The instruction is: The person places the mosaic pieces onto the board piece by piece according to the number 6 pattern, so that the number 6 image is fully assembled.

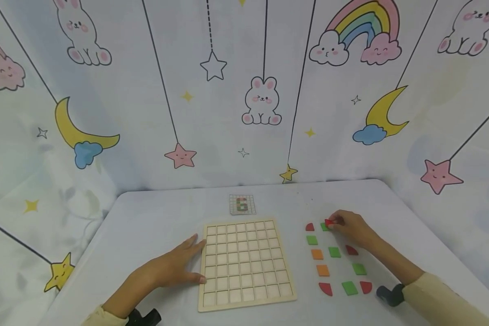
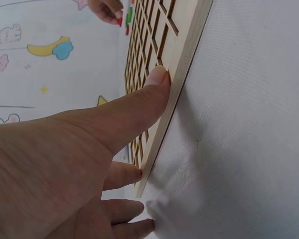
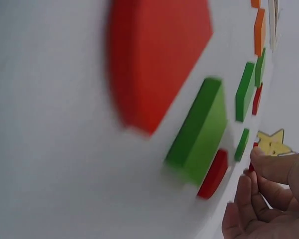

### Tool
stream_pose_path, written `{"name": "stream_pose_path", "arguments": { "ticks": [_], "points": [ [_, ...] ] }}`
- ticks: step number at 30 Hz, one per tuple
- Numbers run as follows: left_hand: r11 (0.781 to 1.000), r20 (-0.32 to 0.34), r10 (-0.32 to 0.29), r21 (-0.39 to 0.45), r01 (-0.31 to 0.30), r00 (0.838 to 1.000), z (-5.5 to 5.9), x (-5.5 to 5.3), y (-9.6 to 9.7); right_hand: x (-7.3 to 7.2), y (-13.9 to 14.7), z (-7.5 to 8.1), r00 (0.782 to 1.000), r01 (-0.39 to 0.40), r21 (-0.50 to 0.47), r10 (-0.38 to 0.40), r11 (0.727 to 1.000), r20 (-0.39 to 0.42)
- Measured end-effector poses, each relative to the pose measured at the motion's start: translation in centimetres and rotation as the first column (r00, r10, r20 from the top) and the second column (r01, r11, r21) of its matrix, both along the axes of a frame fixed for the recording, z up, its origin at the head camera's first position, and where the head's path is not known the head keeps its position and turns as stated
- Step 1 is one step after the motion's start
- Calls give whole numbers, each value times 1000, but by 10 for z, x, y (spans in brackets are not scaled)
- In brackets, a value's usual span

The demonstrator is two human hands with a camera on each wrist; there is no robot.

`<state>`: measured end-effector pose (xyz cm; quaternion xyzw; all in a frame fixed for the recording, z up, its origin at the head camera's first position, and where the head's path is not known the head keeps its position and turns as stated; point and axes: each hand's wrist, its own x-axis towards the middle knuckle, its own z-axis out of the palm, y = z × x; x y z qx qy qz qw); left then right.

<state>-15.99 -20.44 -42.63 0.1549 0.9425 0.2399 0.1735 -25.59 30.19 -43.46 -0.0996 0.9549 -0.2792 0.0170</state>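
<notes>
A square wooden grid board (image 1: 243,270) lies on the white table, its cells bare. My left hand (image 1: 173,267) rests at the board's left edge, fingers fairly straight; in the left wrist view the thumb (image 2: 157,77) lies on the frame's rim. Over at the right, my right hand (image 1: 352,226) pinches a red quarter-circle tile (image 1: 328,222) between thumb and fingers. That tile partly overlaps a green square tile (image 1: 323,227) in the head view. In the right wrist view the pinched tile shows only as a small red edge, mostly covered by the fingertips.
Right of the board lie loose tiles: green squares (image 1: 334,252), orange squares (image 1: 317,254) and red quarter-circles (image 1: 325,289). Behind the board is a small card (image 1: 242,205) with a coloured grid pattern. A printed cloth (image 1: 228,113) rises behind the table.
</notes>
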Motion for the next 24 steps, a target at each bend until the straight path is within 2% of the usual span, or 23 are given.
{"name": "stream_pose_path", "arguments": {
  "ticks": [10,15,19,24],
  "points": [
    [1000,-5,-1,3,1,1000,-1,0,-1,0,-44,9,999,-49,-21,49,999,2],
    [1000,3,3,8,-3,1000,1,0,-1,-4,-65,7,997,-72,-27,73,997,35],
    [1000,9,4,8,-4,1000,0,-1,0,-5,-82,4,993,-112,-28,112,993,19],
    [1000,10,8,7,-8,1000,-1,-1,0,-1,-105,3,994,-106,-24,107,994,36]
  ]
}}
